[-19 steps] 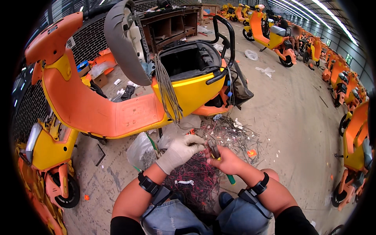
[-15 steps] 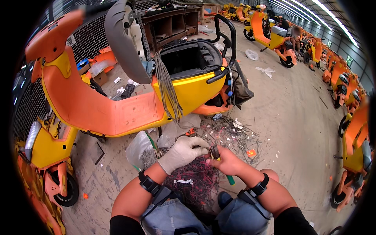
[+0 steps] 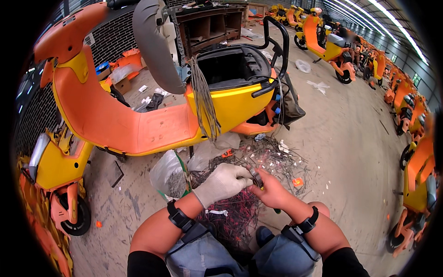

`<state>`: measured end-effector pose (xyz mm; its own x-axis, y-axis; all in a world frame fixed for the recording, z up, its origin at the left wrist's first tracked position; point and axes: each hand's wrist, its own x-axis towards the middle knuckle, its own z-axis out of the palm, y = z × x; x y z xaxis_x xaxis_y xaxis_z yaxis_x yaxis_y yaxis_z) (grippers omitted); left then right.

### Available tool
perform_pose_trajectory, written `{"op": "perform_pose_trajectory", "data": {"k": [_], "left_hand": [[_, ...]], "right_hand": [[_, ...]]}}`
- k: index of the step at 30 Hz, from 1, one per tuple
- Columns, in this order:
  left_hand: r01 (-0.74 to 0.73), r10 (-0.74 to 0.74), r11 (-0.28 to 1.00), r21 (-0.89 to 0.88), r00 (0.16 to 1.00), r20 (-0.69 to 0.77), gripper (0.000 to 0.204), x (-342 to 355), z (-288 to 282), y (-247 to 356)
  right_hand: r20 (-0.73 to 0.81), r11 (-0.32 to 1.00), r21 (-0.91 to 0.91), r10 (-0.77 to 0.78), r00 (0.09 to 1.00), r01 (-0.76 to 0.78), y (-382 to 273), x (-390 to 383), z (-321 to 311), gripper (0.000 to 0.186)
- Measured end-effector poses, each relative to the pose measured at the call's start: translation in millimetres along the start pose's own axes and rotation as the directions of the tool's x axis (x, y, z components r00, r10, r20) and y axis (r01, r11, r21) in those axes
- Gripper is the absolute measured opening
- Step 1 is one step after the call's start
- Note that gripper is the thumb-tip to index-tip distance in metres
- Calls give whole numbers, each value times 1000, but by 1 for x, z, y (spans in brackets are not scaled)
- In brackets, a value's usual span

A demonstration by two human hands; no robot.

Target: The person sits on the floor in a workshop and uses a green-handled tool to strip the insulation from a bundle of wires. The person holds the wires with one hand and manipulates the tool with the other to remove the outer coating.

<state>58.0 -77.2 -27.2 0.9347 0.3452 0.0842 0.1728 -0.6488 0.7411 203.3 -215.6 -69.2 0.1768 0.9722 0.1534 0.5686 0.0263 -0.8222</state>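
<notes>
My left hand [image 3: 224, 183], in a pale knit glove, has its fingers pinched together; what they hold, if anything, is hidden. Bare and closed, my right hand [image 3: 271, 189] grips a dark grey curved piece [image 3: 255, 177] with a bit of yellow beside it. Its kind is unclear. The fingertips of both hands meet at this piece. A dark green end [image 3: 277, 211] shows below the right palm. Under my hands lies a heap of dark and reddish wire-like strips [image 3: 230, 214], with a white strip [image 3: 218, 213] on top. Left of the glove stands a clear plastic bag [image 3: 167, 175] holding grey strands.
An orange and yellow scooter [image 3: 157, 131] stands in front, its seat [image 3: 154, 44] raised over a dark compartment. Long grey ties [image 3: 205, 99] hang on its side. Scraps [image 3: 286, 161] litter the floor. Another scooter [image 3: 69, 180] stands at left, with rows of scooters [image 3: 417, 175] at right.
My left hand has shifted slightly right. The dark piece in my right hand has turned, and the green end below the palm shows less. The view has shifted a little.
</notes>
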Motion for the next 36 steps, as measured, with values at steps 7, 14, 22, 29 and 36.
{"op": "perform_pose_trajectory", "data": {"k": [7, 14, 22, 29, 36], "left_hand": [[-5, 5, 1000, 25, 1000, 8, 19, -6, 2, 7], [105, -99, 992, -70, 992, 78, 23, -4, 2, 14], [-92, 111, 981, -171, 988, 106, 22, -1, 3, 3], [-127, 186, 959, -253, 956, 225, 19, -3, -2, 0], [0, 19, 943, -332, 998, 55, 21, 2, 2, 1]], "right_hand": [[43, 999, -44, -25, 999, 27, -2, -1, -1, 65], [12, 994, -106, -2, 1000, 3, 0, 1, 0, 56], [72, 998, -41, 55, 996, -52, -15, 0, -15, 41], [318, 971, 156, 123, 940, -180, -19, -6, -32, 29], [75, 819, 446, 369, 926, -362, 2, 4, -24, 26]]}}
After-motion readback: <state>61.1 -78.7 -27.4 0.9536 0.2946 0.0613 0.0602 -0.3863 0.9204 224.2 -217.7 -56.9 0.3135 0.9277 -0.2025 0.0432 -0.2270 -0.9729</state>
